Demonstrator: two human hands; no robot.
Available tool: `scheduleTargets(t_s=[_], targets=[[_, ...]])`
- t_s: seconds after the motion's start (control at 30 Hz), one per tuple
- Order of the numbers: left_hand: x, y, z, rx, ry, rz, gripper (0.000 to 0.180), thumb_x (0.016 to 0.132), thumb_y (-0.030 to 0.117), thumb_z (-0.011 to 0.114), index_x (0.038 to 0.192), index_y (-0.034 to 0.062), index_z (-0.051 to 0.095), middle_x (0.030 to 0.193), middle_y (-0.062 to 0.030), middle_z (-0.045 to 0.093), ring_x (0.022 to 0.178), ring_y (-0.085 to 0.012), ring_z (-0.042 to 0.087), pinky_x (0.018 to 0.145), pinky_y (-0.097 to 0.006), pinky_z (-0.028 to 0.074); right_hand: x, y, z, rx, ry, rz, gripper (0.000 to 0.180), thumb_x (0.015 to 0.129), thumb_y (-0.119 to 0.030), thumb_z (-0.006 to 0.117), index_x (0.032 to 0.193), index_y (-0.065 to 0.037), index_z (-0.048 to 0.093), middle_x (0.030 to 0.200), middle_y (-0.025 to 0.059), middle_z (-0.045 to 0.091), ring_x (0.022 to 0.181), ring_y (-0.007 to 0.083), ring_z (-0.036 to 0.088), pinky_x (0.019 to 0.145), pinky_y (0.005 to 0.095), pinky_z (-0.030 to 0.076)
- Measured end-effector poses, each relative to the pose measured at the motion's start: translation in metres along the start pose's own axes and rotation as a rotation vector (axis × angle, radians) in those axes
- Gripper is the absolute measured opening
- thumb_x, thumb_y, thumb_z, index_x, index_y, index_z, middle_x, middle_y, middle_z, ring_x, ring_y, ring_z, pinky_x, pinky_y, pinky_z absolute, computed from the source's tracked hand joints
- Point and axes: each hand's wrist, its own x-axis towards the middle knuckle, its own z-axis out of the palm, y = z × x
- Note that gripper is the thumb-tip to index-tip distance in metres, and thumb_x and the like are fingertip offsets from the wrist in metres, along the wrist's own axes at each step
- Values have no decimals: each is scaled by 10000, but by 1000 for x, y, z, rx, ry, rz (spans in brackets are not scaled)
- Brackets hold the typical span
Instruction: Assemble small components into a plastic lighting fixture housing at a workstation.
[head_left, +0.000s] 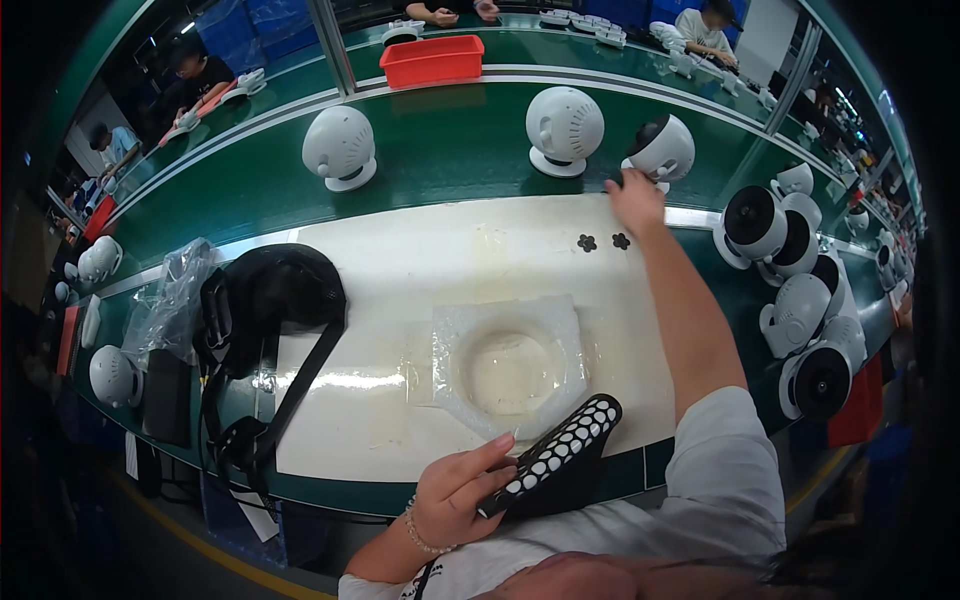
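In my left hand (455,500), at the front edge of the work surface, is a black strip covered with rows of white round dots (560,450). Its fingers press along the strip's near end. My right hand (638,203) stretches far forward to a white ball-shaped device with a black face (664,148). The fingers close at its round base, partly hidden behind the hand. Two small black flower-shaped pieces (604,242) lie on the white mat close to my right forearm. A ring-shaped holder in clear wrap (445,350) sits in the mat's middle.
Two more white ball devices (565,130) stand on the green belt, and several (800,300) crowd the right side. A black strapped bag (285,280) and clear plastic bags (170,300) lie at left. Beyond the rail stands a red bin (432,62); other people work there.
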Motion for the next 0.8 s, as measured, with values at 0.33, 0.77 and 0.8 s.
scheduleTargets(t_s=[0.33, 0.77, 0.8], targets=[[1, 0, -6, -23, 20, -9, 331, 554, -29, 640, 871, 0, 550, 1012, -137, 596, 775, -241, 619, 644, -292, 500, -23, 39, -47, -40, 436, -201, 167, 741, -144, 597, 902, -103, 587, 841, 84, 578, 835, 264, 547, 744, 414, 387], [7, 7, -2, 2, 133, -72, 204, 609, -58, 674, 781, -5, 577, 725, -114, 604, 606, -227, 590, 544, -269, 451, -157, -126, -175, 1339, -608, -193, 257, 840, -197, 560, 1011, -4, 556, 792, 17, 585, 643, 64, 511, 608, 196, 414], [8, 8, 0, 9, 152, -73, 197, 609, -59, 674, 772, -5, 578, 717, -112, 601, 597, -223, 587, 539, -265, 448, -165, -130, -173, 1122, -608, -268, 281, 835, -218, 559, 1021, -8, 555, 802, 44, 588, 690, 96, 526, 661, 238, 423]])
